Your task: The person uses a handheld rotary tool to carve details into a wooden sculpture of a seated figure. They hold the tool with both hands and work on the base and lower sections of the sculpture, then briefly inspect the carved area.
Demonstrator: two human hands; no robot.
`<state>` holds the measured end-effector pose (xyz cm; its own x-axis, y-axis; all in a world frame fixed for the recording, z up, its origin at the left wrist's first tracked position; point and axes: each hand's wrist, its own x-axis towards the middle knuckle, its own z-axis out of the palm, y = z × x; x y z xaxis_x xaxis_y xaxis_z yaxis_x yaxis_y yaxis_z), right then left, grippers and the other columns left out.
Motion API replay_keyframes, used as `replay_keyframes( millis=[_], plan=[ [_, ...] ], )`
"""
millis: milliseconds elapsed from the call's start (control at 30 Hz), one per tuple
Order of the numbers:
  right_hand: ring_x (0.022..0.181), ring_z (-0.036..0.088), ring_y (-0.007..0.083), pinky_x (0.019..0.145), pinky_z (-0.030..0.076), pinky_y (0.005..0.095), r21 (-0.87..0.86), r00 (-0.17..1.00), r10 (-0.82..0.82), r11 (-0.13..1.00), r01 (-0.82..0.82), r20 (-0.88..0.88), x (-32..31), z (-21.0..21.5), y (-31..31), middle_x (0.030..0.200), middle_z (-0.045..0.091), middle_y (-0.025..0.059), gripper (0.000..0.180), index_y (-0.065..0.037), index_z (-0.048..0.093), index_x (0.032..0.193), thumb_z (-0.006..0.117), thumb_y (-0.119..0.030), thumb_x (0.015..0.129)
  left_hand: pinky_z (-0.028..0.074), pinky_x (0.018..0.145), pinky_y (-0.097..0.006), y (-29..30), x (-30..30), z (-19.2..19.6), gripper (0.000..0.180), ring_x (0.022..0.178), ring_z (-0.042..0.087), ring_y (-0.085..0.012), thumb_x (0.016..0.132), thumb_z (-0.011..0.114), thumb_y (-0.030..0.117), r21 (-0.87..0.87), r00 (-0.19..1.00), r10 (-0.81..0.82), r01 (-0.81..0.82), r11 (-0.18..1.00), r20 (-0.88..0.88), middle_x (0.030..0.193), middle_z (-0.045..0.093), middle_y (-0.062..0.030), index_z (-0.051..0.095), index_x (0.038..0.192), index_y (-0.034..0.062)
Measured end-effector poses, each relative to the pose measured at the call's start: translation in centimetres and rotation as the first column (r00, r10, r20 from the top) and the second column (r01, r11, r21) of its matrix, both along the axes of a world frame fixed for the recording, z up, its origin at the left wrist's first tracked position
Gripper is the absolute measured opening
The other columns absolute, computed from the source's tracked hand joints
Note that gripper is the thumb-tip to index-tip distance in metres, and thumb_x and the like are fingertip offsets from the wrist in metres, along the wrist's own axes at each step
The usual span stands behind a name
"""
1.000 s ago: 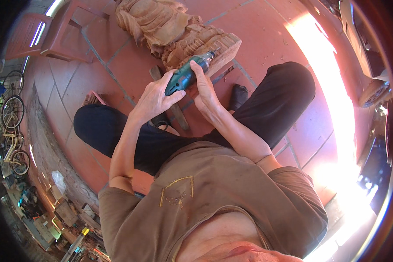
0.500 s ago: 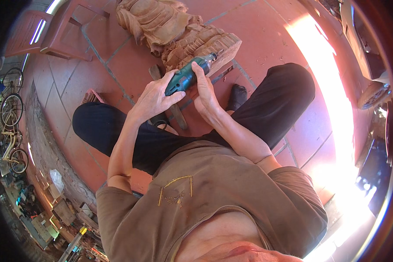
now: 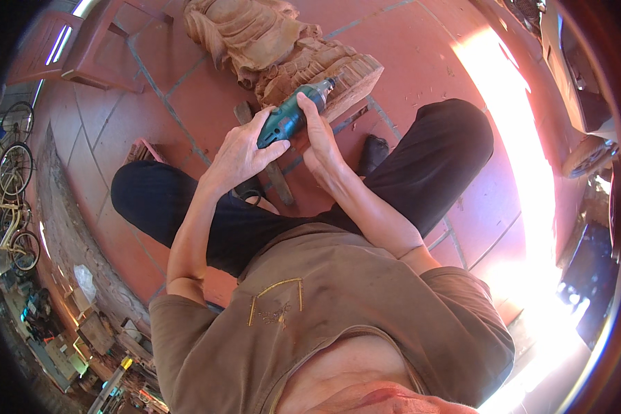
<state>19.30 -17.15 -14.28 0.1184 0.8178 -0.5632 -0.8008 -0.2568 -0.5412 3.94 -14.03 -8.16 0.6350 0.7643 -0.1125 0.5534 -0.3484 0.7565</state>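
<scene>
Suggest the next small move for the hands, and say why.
I'd probably ease the nose of the green power tool lightly toward the base of the carved wooden statue: the left hand and right hand both grip the tool, and its nose is over the base in this view. Go gently, since I can't tell whether its tip already touches wood.

My left hand (image 3: 240, 156) curled in a grip, thumb (image 3: 274, 150) pointing right. My right hand (image 3: 316, 141) also gripping, its thumb forward, fingers mostly hidden. Elbows (image 3: 188, 281) bent; forearms (image 3: 201, 219) converging ahead. Knees (image 3: 462, 131) bent, spread wide.
</scene>
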Motion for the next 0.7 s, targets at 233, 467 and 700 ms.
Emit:
replay_keyframes(
  millis=[233,467,700],
  plan=[
    [0.066,0.065,0.0162,0.058,0.053,0.0328,-0.038,0.993,0.084,0.996,-0.081,0.087,0.7,-0.3,0.1,0.081,0.067,0.005,0.048,-0.006,0.064,0.094,0.068,-0.054,0.085,0.051,0.079,-0.042,-0.1,0.2,-0.2,0.06,0.093,0.068,-0.0403,0.086,0.071,0.03,0.026,1.0,0.011,-0.011,1.0,0.018,0.102,0.066,-0.0262,0.049,0.133,0.0006],
    [0.067,0.065,0.0162,0.059,0.053,0.0327,-0.001,0.999,-0.02,1.0,0.02,0.031,0.1,0.2,-0.3,0.082,0.067,0.0046,0.048,-0.006,0.064,0.097,0.068,-0.053,0.086,0.051,0.079,-0.042,-0.2,0.3,0.4,0.061,0.091,0.068,-0.0394,0.085,0.073,0.027,-0.004,1.0,-0.014,0.014,1.0,0.027,0.1,0.067,-0.0254,0.048,0.134,0.0008],
    [0.074,0.063,0.014,0.067,0.051,0.0312,-0.026,0.998,-0.056,0.998,0.057,0.013,0.1,0.4,-1.1,0.085,0.065,0.0028,0.044,-0.009,0.062,0.099,0.069,-0.051,0.086,0.051,0.077,-0.042,-0.3,0.3,0.3,0.061,0.088,0.069,-0.038,0.085,0.073,0.026,-0.016,0.999,-0.037,0.037,0.999,0.015,0.096,0.067,-0.0244,0.048,0.134,0.001]
  ],
)
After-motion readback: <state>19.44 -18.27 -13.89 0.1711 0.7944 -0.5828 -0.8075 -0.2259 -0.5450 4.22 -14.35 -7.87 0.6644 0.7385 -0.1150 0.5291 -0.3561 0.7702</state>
